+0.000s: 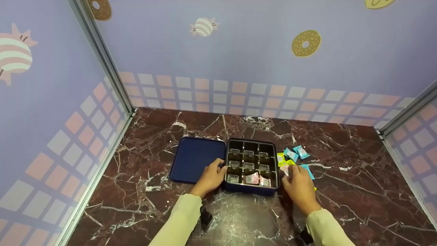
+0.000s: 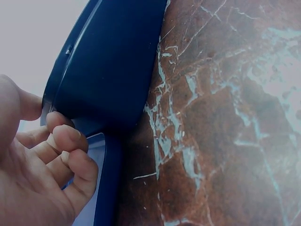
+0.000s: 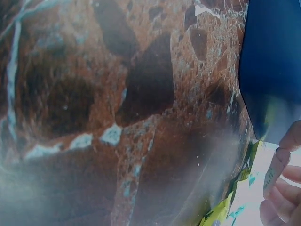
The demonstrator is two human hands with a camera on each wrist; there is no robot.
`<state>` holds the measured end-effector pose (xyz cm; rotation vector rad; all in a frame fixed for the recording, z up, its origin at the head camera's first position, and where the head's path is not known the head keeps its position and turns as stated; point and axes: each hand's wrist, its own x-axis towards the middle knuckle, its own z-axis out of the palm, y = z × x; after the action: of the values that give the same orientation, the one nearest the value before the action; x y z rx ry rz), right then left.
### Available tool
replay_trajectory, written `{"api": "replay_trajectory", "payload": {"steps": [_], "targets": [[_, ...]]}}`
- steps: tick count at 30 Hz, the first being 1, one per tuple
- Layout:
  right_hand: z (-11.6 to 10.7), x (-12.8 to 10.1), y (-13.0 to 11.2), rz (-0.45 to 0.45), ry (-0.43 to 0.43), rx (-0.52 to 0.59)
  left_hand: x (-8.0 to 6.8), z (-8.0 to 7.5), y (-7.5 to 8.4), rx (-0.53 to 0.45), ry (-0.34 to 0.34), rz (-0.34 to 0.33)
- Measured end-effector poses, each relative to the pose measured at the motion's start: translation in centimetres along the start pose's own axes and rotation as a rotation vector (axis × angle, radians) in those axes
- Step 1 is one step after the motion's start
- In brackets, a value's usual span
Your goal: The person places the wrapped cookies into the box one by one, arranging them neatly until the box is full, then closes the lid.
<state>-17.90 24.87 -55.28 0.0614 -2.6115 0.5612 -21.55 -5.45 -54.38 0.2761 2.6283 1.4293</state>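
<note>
tray – dark, nine cells, mid-counter, lid touching its left side | left hand – curled fingers grip tray's left wall | right hand – nearer hand, fingers bent onto a yellow-green candy in the pile just right of tray; firm pinch? cannot tell

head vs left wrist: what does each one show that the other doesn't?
Head only: the tray's nine compartments, two wrapped sweets in its near row, loose blue and yellow sweets right of the box, and the right hand over them.
Left wrist only: the curled fingers close up against the box's edge.
Both: left hand, blue lid, marble top.
</note>
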Motion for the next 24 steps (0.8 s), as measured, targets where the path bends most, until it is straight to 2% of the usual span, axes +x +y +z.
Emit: {"api": "replay_trajectory", "payload": {"steps": [24], "targets": [[-0.51, 0.47, -0.59, 0.016, 0.045, 0.033, 0.02, -0.08, 0.04, 0.006, -0.008, -0.008]]}}
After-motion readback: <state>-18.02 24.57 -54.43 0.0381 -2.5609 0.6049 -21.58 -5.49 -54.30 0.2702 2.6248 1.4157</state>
